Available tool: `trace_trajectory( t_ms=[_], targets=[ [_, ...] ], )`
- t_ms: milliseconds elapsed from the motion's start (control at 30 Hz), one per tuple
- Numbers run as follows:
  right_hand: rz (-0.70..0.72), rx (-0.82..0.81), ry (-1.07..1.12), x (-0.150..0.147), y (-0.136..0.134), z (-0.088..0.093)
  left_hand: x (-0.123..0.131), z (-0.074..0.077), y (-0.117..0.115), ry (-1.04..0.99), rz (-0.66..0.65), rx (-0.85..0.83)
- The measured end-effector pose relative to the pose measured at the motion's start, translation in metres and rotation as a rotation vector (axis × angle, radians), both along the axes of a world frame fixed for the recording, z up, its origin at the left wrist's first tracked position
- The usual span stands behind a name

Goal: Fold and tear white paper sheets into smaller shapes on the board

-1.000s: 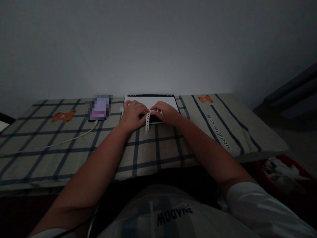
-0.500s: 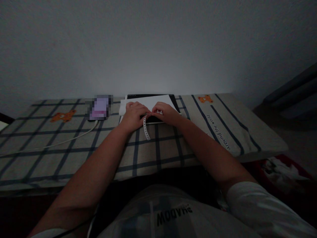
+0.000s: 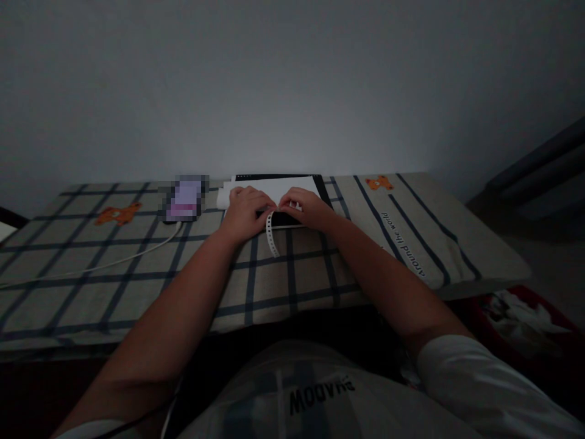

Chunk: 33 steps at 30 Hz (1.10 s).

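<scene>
Over the past second the white sheet [image 3: 283, 185] had slid leftward and turned askew on the black-covered pad [image 3: 284, 220], and the free end of the punched strip [image 3: 269, 230], almost straight at first, had swung into a curve toward the person.

The step in hand looked to me like tearing that holed strip from the sheet's edge. The next move, I judged, called for small pulls with the fingertips close to the tear, lest it run into the page.

The left hand [image 3: 247, 212] pinched the strip between thumb and forefinger, its loose end hanging past the pad's near edge over the checked cloth [image 3: 292, 274]. The right hand [image 3: 306, 206], just beside it, seemed pinched on the same strip, for a notched bit of white showed under its fingers; whether that bit was yet apart from the sheet, I couldn't tell.
</scene>
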State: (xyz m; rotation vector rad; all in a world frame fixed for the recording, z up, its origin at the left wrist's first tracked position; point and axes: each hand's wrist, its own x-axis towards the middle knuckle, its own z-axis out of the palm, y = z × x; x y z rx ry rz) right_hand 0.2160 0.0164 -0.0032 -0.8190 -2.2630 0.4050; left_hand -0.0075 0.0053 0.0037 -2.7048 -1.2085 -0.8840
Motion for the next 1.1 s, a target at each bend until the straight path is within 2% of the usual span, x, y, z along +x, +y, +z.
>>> trace_trajectory(
  t_ms=[133, 433, 667, 867, 1100],
  targets=[
    [-0.073, -0.057, -0.054, 0.0025, 0.0024, -0.0005, 0.0006, -0.0004, -0.0012, 0.013, 0.019, 0.039],
    [-0.046, -0.049, -0.051, -0.0012, 0.0008, -0.0046, 0.0032, -0.0047, 0.0016, 0.028, -0.005, 0.009],
    [-0.023, -0.032, -0.029, 0.0000, 0.0032, -0.0061, 0.0052, -0.0021, -0.0005, 0.045, -0.016, -0.020],
    [-0.032, -0.035, -0.030, -0.0003, 0.0027, -0.0057, 0.0047, -0.0026, -0.0003, 0.041, -0.012, -0.002],
    [0.026, 0.018, -0.027, -0.0007, 0.0025, -0.0042, 0.0011, -0.0033, 0.0013, 0.014, -0.016, 0.010]
  ],
)
